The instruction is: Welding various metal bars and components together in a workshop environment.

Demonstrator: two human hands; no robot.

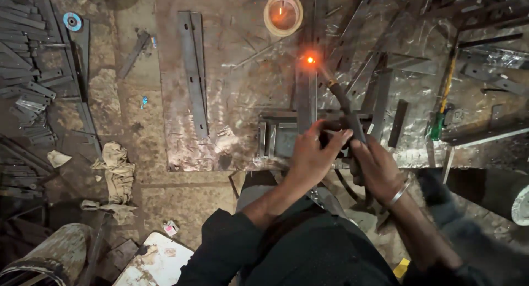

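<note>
Two bare hands are meeting just above the person's dark-sleeved lap. The left hand (314, 154) is lying over the near end of a long flat grey steel bar (306, 93), its fingers (336, 136) curling together toward the other hand, though whether they are pinching anything I cannot tell. The right hand (377, 167), wearing one thin silver metal bangle (398, 193), is gripping the black rubbery handle of a welding electrode holder (352, 118), fingers clamped around it. One slim rod is running from the holder up to a single glowing orange spot (310, 59) on the bar. The bar is lying across one small rectangular frame of dull steel strips (275, 137), which is resting on a scuffed, shiny metal floor plate (237, 98). Farther left, one pair of long flat rusty strips (193, 71) is lying side by side. One crumpled beige rag (117, 170) is sitting on the dusty floor. Farthest away, one cream-coloured ring of tape (282, 13) is lying flat.
</note>
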